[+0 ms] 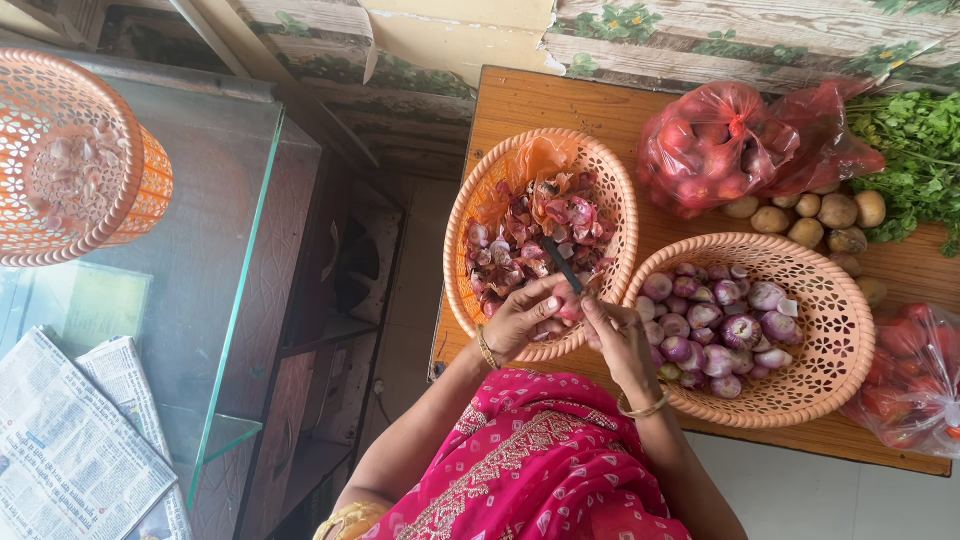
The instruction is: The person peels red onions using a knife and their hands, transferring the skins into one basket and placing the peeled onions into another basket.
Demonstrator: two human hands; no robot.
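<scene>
Small onion (567, 303) being cut w/ a knife (562, 264), over two baskets.

Fingers of left hand (522, 318) are closed around the onion; fingers of right hand (618, 335) are closed on the knife handle, dark blade pointed to the far side. Both hands are held betw. the left basket (470, 215), filled w/ peels, and the right basket (830, 300), filled w/ peeled onions. Far right on the wooden table (540, 105), a red bag of onions (715, 145), potatoes (810, 215) and green herbs (915, 140) are seen.
</scene>
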